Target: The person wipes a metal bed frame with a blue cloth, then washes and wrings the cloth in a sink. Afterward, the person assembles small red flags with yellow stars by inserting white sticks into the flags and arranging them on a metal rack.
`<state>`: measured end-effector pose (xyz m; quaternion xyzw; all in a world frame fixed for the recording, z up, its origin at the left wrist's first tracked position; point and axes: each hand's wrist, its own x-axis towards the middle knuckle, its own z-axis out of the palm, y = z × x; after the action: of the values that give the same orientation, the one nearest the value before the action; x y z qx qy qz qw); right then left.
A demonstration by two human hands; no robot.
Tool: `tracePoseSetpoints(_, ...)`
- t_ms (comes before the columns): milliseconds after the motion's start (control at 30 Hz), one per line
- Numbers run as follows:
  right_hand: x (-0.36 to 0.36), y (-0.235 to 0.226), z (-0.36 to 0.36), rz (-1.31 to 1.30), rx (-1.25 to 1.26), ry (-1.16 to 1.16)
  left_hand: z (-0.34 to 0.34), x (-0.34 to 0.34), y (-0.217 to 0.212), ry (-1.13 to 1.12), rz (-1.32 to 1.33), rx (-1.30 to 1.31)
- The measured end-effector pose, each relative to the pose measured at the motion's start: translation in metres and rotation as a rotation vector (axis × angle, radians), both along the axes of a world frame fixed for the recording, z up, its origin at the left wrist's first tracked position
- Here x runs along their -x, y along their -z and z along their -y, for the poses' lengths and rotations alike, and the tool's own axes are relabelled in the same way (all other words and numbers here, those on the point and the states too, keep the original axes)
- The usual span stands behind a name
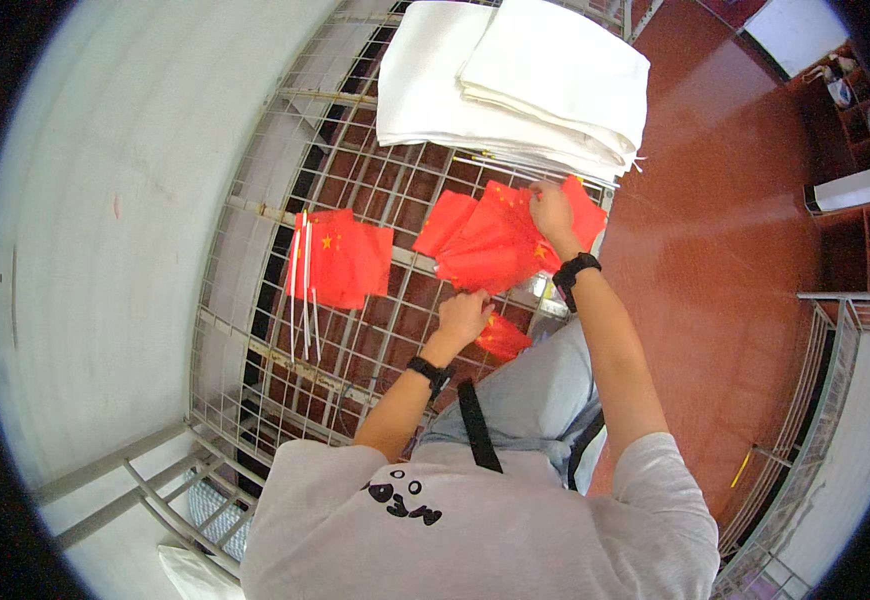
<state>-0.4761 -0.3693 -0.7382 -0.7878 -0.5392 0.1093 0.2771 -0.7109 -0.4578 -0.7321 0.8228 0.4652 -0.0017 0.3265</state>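
Small red flags with yellow stars (485, 240) lie fanned in a loose pile on the wire mesh in front of me. At the pile's far right side, my right hand (552, 212) is closed, its fingers pinching the edge of a red flag. My left hand (465, 316) is at the near edge of the pile with its fingers curled together; what they hold, if anything, is hidden. Beside it, a single red flag (503, 338) lies close to my leg. To the left rests a neat stack of red flags (350, 262) with white sticks (307, 270) along its left side.
Folded white cloth (555, 75) lies at the far end of the mesh bed frame (395, 290). Several thin white sticks (525, 168) lie along its near edge. A pale wall (135, 200) borders the left, and reddish floor (715, 230) extends on the right, with shelves (860, 130) beyond.
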Motion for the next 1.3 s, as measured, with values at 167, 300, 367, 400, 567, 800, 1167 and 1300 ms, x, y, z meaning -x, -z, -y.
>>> tracePoseSetpoints(167, -0.025, 0.014, -0.034, 0.338, 0.083, 0.008, -0.001, 0.017, 0.001, 0.044, -0.028, -0.015)
tracePoseSetpoints(300, -0.028, 0.025, -0.042, 0.449, 0.159, -0.028, -0.006, 0.024, -0.003, 0.024, -0.081, 0.041)
tracePoseSetpoints(367, -0.028, 0.029, -0.043, 0.428, 0.209, -0.031, -0.007, 0.025, -0.002, -0.013, -0.077, 0.045)
tracePoseSetpoints(400, -0.028, 0.031, -0.044, 0.430, 0.190, -0.042, -0.008, 0.025, -0.003, -0.055, -0.044, 0.040)
tracePoseSetpoints(567, -0.030, 0.036, -0.043, 0.416, 0.119, -0.077, -0.012, 0.026, -0.022, -0.186, 0.054, 0.019)
tracePoseSetpoints(800, -0.022, 0.018, -0.039, 0.325, -0.019, -0.085, -0.017, 0.032, -0.016, -0.367, 0.338, 0.081)
tracePoseSetpoints(1167, 0.037, -0.083, 0.025, -0.099, -0.431, -0.013, -0.016, 0.060, 0.023, -0.563, 0.739, 0.256)
tracePoseSetpoints(1300, 0.045, -0.097, 0.060, -0.291, -0.423, 0.076, -0.011, 0.055, 0.000, -0.611, 0.890, 0.399)
